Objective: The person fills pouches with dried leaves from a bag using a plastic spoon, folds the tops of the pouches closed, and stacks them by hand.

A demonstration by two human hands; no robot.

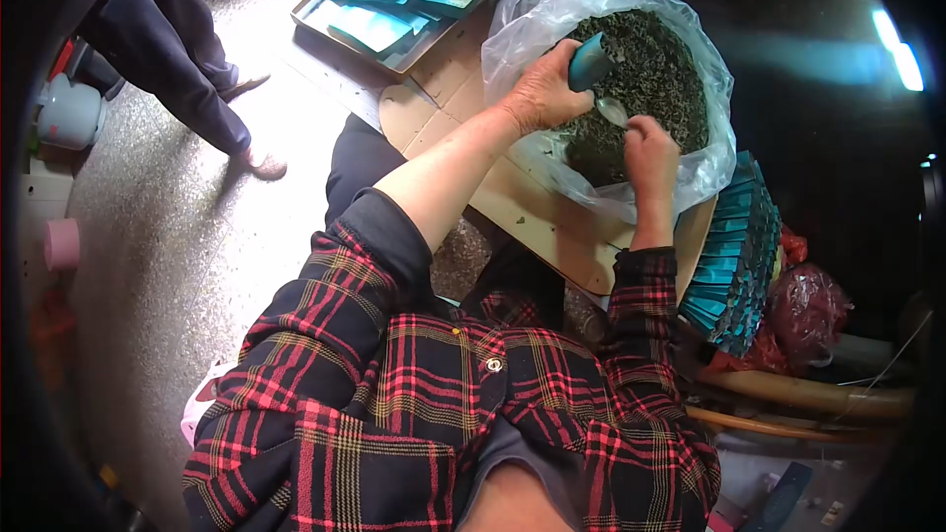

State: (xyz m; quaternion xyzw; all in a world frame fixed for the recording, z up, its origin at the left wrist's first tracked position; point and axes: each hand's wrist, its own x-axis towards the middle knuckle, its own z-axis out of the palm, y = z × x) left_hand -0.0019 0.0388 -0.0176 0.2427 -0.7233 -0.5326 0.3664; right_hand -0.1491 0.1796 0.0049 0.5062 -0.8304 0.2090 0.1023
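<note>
Over a clear plastic bag (512, 15) of dark, leafy loose material (655, 74), my left hand (547, 91) grips a small teal packet (589, 63), tilted with its end toward the bag's contents. My right hand (651, 150) is closed on the handle of a spoon (612, 111), whose bowl is just below the packet, close to my left fingertips. Whether the spoon holds anything is too small to tell. The bag stands wide open on a cardboard-coloured surface (552, 222).
A tray (399, 66) of teal packets (374, 28) lies at the upper left. Stacked teal packets (734, 256) stand at the right, beside a red plastic bag (808, 305). Another person's legs (168, 44) are at the left. A pink object (61, 244) is at the far left.
</note>
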